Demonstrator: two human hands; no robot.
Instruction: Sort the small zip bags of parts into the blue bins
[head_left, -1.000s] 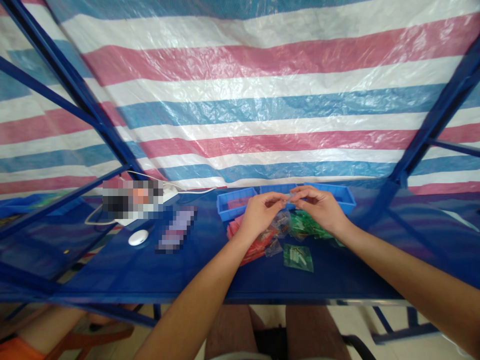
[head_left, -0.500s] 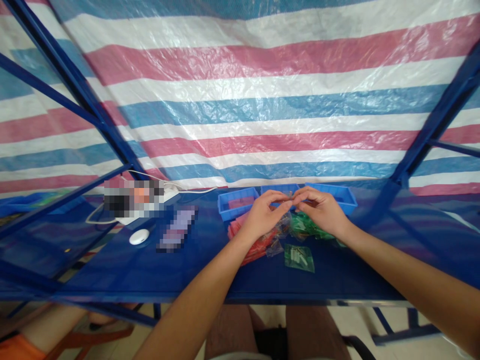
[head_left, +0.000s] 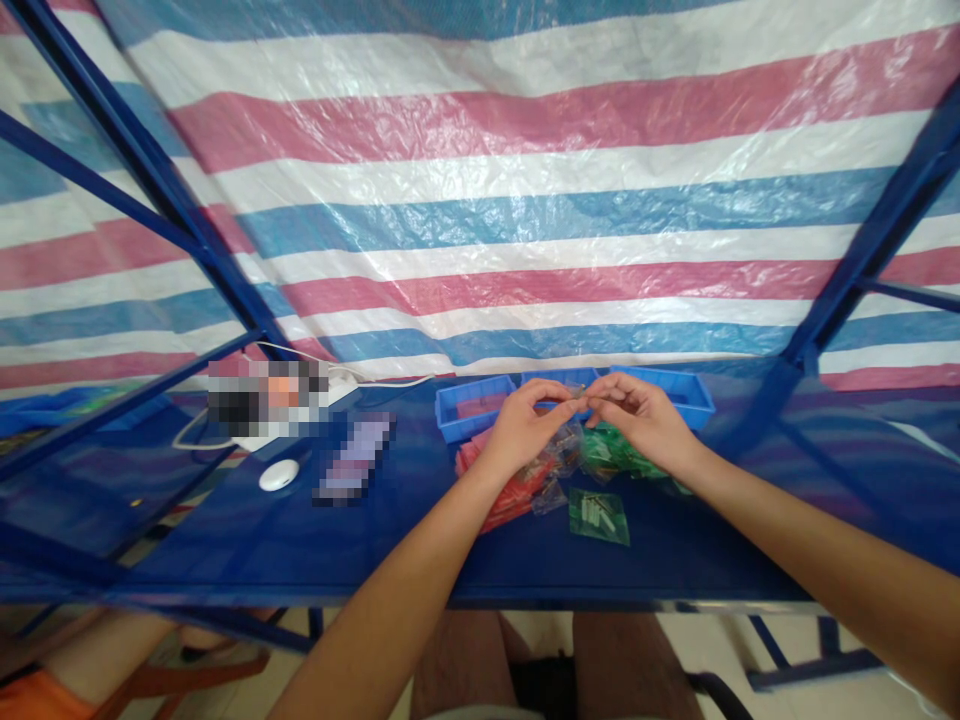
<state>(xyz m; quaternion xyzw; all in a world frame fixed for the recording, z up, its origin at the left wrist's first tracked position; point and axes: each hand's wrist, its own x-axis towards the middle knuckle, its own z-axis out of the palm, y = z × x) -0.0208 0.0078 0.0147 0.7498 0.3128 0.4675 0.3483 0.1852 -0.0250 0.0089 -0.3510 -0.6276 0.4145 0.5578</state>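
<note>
My left hand (head_left: 529, 424) and my right hand (head_left: 637, 412) meet fingertip to fingertip above the middle blue bin (head_left: 531, 378). Both pinch something small and clear, perhaps a little bag, too small to make out. Below my left hand lies a pile of red packets (head_left: 513, 502), with clear bags (head_left: 551, 497) at its right side. Green packets (head_left: 611, 452) lie beneath my right hand. A single green bag with white and metallic pieces (head_left: 598, 516) lies flat nearer the front edge. Blue bins stand at the left (head_left: 450, 412) and right (head_left: 694, 395).
On the blue table (head_left: 405, 550), a white round case (head_left: 278, 475) and a blurred phone-like object (head_left: 355, 458) lie at left, near white cables and a power strip (head_left: 262, 433). Blue frame bars (head_left: 874, 235) rise both sides. Another person's arm (head_left: 124, 645) shows lower left.
My hands stay nearly in place, with only slight finger movement around the small item. The packets and bins have not visibly moved.
</note>
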